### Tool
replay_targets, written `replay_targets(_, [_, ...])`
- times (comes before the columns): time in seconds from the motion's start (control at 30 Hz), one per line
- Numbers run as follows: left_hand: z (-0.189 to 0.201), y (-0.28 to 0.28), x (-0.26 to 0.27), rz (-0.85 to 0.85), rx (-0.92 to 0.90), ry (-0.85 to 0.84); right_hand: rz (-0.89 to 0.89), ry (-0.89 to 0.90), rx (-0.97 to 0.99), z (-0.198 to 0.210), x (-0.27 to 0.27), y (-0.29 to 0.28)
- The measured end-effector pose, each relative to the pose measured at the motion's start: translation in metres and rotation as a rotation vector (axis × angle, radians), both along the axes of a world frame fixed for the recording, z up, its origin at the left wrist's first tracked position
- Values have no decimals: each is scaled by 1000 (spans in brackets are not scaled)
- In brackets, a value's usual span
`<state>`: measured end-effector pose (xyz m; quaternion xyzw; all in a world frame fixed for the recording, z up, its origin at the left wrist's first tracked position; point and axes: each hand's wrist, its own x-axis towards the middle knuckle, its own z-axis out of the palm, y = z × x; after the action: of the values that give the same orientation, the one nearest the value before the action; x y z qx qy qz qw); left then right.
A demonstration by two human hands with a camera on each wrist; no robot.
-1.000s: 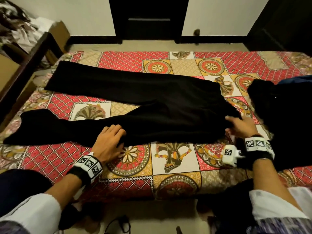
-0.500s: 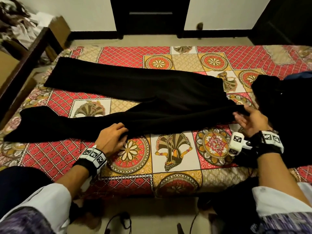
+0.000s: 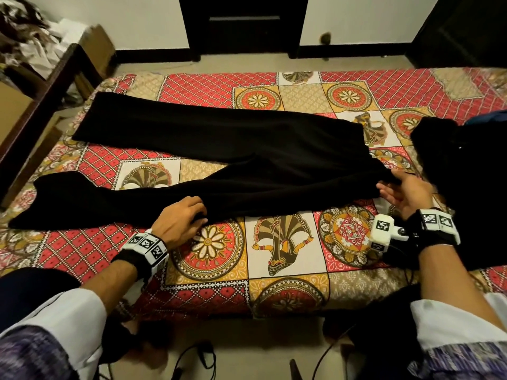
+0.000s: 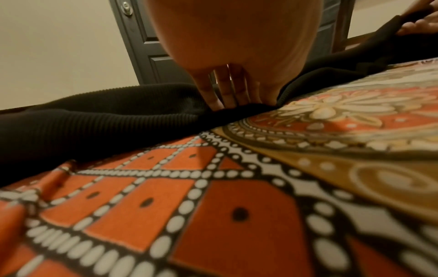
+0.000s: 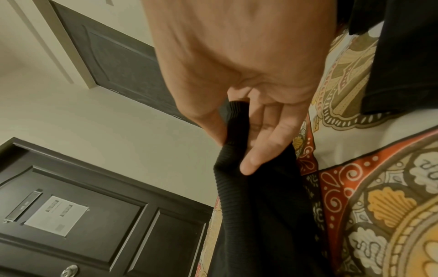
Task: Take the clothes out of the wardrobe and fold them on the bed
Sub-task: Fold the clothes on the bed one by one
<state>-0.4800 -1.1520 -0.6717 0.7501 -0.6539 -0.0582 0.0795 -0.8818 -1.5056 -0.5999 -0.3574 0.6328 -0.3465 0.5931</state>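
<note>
Across the bed (image 3: 288,272), black trousers (image 3: 247,149) are laid lengthwise, legs leftward. Near hem is pinched by the left hand (image 3: 182,222); waistband is gripped by the right hand (image 3: 403,192), both at the trousers' near edge.

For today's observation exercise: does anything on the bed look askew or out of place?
Yes. The black ribbed trousers lie splayed on the patterned bedspread: the two legs diverge leftward, not stacked, and the near leg's end looks rumpled.
</note>
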Motion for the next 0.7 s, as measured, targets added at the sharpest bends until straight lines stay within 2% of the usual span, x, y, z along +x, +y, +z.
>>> replay_targets(0.13, [2,-1,9,45,13,8,-16,3,-17,-4,2,-1])
replay_targets(0.33, [0,-3,-4,5,-42,-9,-28,36,-23,-8,3,1])
replay_targets(0.5, [13,3,6,136,-98,239,-20,42,-30,-8,5,-2])
replay_targets(0.6, [38,-4,11,306,-134,407,-36,42,-42,-10,7,-4])
replay_targets(0.7, [59,-13,15,373,-178,509,-43,46,-56,-9,9,-3])
